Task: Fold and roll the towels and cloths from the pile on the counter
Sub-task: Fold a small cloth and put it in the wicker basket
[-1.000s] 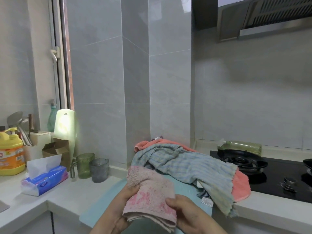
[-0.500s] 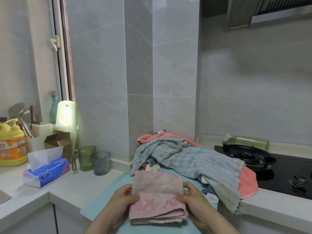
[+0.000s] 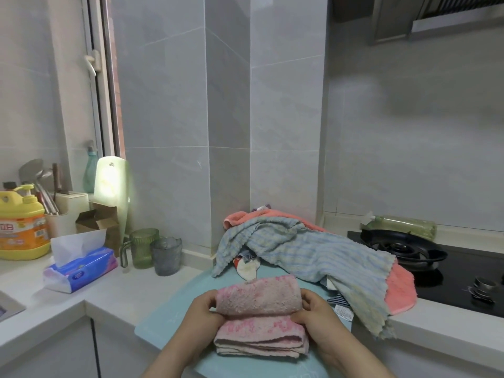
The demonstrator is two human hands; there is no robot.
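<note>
Soap bottle (image 3: pixel 21 227) label: big white chars, cut off at frame edge, unreadable; small print blurred.
Tissue pack (image 3: pixel 81 271): oval logo, too blurred to read.
Cloth tag (image 3: pixel 344 312): fine print, too small.
Green board (image 3: pixel 111 184): tiny top mark, illegible.

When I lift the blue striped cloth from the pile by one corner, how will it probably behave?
The blue striped cloth drapes in soft folds and hangs over the counter edge, so it is likely floppy and light. It lies on the coral towel, which may drag along.
</note>
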